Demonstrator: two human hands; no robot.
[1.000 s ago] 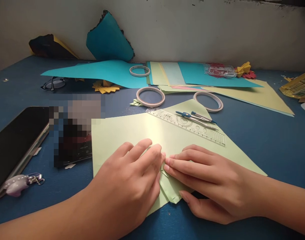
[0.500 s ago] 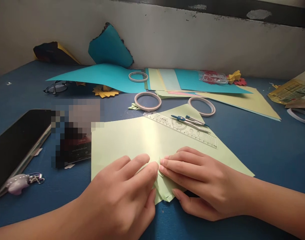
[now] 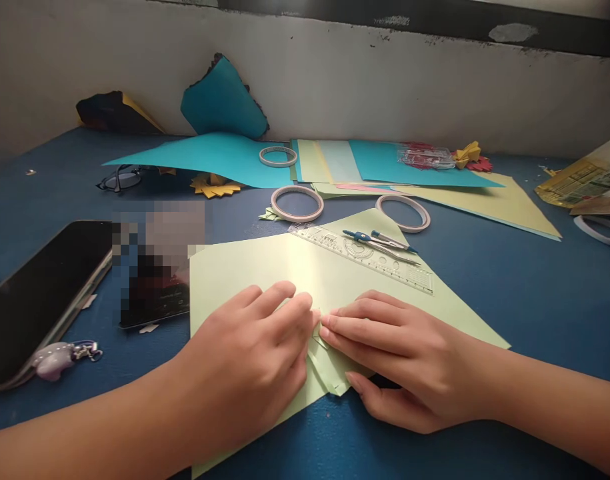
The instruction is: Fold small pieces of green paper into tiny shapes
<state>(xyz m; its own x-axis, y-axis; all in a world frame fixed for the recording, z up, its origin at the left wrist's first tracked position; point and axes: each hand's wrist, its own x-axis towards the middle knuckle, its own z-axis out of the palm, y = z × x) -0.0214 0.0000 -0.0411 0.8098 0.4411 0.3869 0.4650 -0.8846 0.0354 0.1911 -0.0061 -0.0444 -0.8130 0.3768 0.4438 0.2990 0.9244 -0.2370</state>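
A small folded strip of light green paper (image 3: 329, 373) lies on a larger light green sheet (image 3: 235, 270), at the sheet's near edge. My left hand (image 3: 257, 357) is closed over the strip's left side, its fingers curled and pinched near the far tip. From the right, my right hand (image 3: 409, 353) presses its fingers together on the same strip, with the thumb by the near edge. Both sets of fingertips almost meet and hide part of the folds. Beyond them, a clear plastic ruler (image 3: 362, 257) and a blue-and-silver compass (image 3: 385, 247) rest on the sheet.
Tape rolls (image 3: 297, 204) stand beyond the sheet. Blue paper (image 3: 199, 160), yellow paper (image 3: 515, 200), glasses (image 3: 119, 179) and yellow paper shapes (image 3: 215, 186) lie farther back. A phone (image 3: 49, 293) with a charm (image 3: 55, 360) is at left, beside a partly blurred dark object (image 3: 157, 307).
My left hand has shifted slightly up and away from the near edge, and more of the sheet shows below it. My right hand stays on the strip. The view has tilted a little.
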